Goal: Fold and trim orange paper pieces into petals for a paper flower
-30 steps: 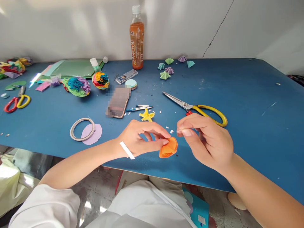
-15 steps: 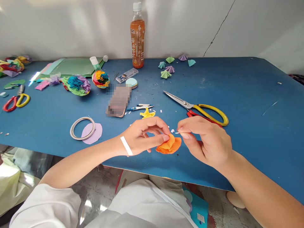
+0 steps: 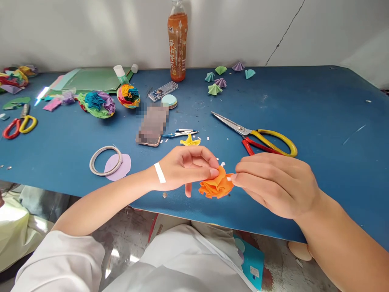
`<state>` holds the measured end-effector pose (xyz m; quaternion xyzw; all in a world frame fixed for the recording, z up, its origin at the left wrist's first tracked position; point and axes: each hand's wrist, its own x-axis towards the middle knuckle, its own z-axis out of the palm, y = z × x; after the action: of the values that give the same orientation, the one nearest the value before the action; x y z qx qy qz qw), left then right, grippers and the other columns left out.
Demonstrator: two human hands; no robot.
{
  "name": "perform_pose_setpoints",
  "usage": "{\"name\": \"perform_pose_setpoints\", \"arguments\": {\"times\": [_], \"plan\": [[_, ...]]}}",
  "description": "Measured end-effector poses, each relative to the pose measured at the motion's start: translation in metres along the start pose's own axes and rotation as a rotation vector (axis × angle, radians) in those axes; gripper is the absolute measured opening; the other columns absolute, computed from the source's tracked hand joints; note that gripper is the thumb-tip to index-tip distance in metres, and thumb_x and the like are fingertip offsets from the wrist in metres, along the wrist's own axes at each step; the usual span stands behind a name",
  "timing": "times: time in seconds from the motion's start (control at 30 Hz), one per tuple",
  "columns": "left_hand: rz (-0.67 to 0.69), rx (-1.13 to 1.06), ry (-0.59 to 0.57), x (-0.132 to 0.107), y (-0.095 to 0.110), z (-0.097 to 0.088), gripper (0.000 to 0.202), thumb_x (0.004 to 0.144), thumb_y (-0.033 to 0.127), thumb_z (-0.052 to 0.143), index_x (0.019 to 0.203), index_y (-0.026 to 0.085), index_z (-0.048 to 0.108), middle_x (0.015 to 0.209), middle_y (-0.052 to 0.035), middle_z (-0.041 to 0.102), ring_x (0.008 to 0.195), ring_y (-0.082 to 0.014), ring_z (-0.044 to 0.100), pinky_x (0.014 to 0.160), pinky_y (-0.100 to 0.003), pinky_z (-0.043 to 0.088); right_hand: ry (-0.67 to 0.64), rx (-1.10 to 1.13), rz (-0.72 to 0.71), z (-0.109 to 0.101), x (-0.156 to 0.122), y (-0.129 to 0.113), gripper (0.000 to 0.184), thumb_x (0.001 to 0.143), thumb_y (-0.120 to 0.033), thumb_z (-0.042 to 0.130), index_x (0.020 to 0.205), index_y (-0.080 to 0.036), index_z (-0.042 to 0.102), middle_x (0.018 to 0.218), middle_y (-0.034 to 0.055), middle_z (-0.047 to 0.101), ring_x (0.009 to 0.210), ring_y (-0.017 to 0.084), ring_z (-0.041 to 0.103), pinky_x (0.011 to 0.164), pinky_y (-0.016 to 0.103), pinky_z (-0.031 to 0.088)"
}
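Note:
My left hand pinches a folded orange paper flower between thumb and fingers, just over the table's front part. At the flower's right edge, my right hand is closed with its fingertips on a small white piece of tape, which lies against the orange paper. A strip of white tape sticks to my left wrist. Beyond my hands lies a yellow folded paper piece with white scraps around it. Large scissors with red and yellow handles rest behind my right hand.
On the blue table, a tape roll overlaps a purple paper circle. A phone, a compass and paper balls lie to the left. A drink bottle stands at the wall near several folded papers.
My right hand has brought the white tape piece to the orange flower's right edge. The flower has turned, so its ruffled folds show more. The camera view has shifted slightly.

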<state>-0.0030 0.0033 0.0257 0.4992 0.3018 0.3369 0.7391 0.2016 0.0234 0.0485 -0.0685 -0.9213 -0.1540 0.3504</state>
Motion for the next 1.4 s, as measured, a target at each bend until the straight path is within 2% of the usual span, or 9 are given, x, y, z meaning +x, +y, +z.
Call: {"name": "perform_pose_setpoints", "arguments": {"times": [0.17,0.33,0.5,0.67,0.83,1.03,1.1,1.23,1.4], "plan": [[-0.030,-0.024,-0.013,-0.002,0.001,0.000,0.025,0.070,0.031,0.078,0.078,0.013,0.061,0.062,0.0006,0.063,0.048,-0.0052,0.055,0.032,-0.010,0.043,-0.093,0.023,0.052,0.001,-0.002,0.002,0.020,0.084,-0.014,0.049,0.074,-0.030,0.058,0.066,-0.0031,0.068,0.062,0.013,0.066,0.052,0.024,0.054],[-0.034,-0.072,-0.014,-0.002,0.002,0.000,0.030,0.066,0.034,0.080,0.077,0.013,0.062,0.064,-0.0002,0.065,0.048,-0.0053,0.055,0.031,-0.010,0.043,-0.021,-0.031,-0.049,0.001,0.000,0.003,0.022,0.083,-0.010,0.049,0.072,-0.028,0.057,0.066,-0.0026,0.068,0.059,0.012,0.064,0.052,0.022,0.053],[-0.044,-0.080,-0.022,-0.003,0.003,-0.002,0.031,0.065,0.036,0.081,0.075,0.014,0.062,0.064,0.0000,0.065,0.049,-0.0060,0.056,0.030,-0.011,0.044,-0.067,-0.028,-0.025,0.000,0.002,0.002,0.027,0.087,-0.013,0.044,0.070,-0.029,0.058,0.065,-0.0037,0.068,0.060,0.011,0.065,0.051,0.022,0.052],[-0.024,-0.071,-0.028,-0.002,0.002,-0.002,0.027,0.066,0.033,0.081,0.075,0.014,0.063,0.064,-0.0011,0.066,0.049,-0.0068,0.057,0.030,-0.011,0.043,-0.037,-0.070,-0.101,-0.001,0.007,0.001,0.029,0.086,-0.008,0.045,0.068,-0.026,0.058,0.063,-0.0022,0.068,0.057,0.011,0.062,0.052,0.021,0.052],[-0.025,-0.046,-0.022,-0.002,0.002,-0.003,0.028,0.066,0.034,0.081,0.075,0.014,0.063,0.065,-0.0014,0.066,0.050,-0.0073,0.058,0.030,-0.011,0.043,-0.054,-0.081,-0.132,-0.002,0.010,0.003,0.030,0.086,-0.007,0.046,0.066,-0.027,0.057,0.062,-0.0046,0.066,0.056,0.009,0.061,0.053,0.020,0.051],[-0.045,0.007,-0.074,-0.003,0.002,-0.009,0.026,0.075,0.033,0.075,0.084,0.012,0.063,0.075,-0.0036,0.068,0.056,-0.0069,0.059,0.036,-0.012,0.046,-0.065,-0.055,-0.071,-0.005,0.006,0.002,0.019,0.083,-0.005,0.055,0.077,-0.023,0.056,0.066,-0.0038,0.066,0.057,0.010,0.059,0.054,0.022,0.050],[-0.041,-0.002,-0.080,-0.003,0.001,-0.009,0.027,0.074,0.034,0.075,0.083,0.012,0.063,0.073,-0.0023,0.068,0.055,-0.0064,0.059,0.036,-0.012,0.045,-0.085,-0.033,-0.055,-0.007,0.006,0.001,0.019,0.083,-0.005,0.055,0.078,-0.023,0.056,0.065,-0.0034,0.065,0.056,0.010,0.059,0.054,0.021,0.050],[-0.020,-0.022,-0.027,-0.001,0.000,-0.006,0.033,0.069,0.040,0.078,0.079,0.013,0.063,0.066,0.0000,0.066,0.050,-0.0059,0.056,0.033,-0.012,0.044,-0.105,0.012,-0.044,-0.007,0.005,0.002,0.020,0.087,-0.007,0.050,0.079,-0.024,0.058,0.067,-0.0015,0.066,0.057,0.012,0.061,0.055,0.023,0.052],[0.041,-0.041,0.060,0.001,-0.001,-0.006,0.038,0.064,0.044,0.081,0.077,0.013,0.063,0.064,-0.0003,0.067,0.046,-0.0077,0.057,0.029,-0.015,0.042,-0.072,0.053,-0.002,-0.006,0.000,0.008,0.017,0.087,-0.015,0.052,0.093,-0.028,0.062,0.076,-0.0012,0.068,0.061,0.013,0.063,0.060,0.025,0.053]]}}
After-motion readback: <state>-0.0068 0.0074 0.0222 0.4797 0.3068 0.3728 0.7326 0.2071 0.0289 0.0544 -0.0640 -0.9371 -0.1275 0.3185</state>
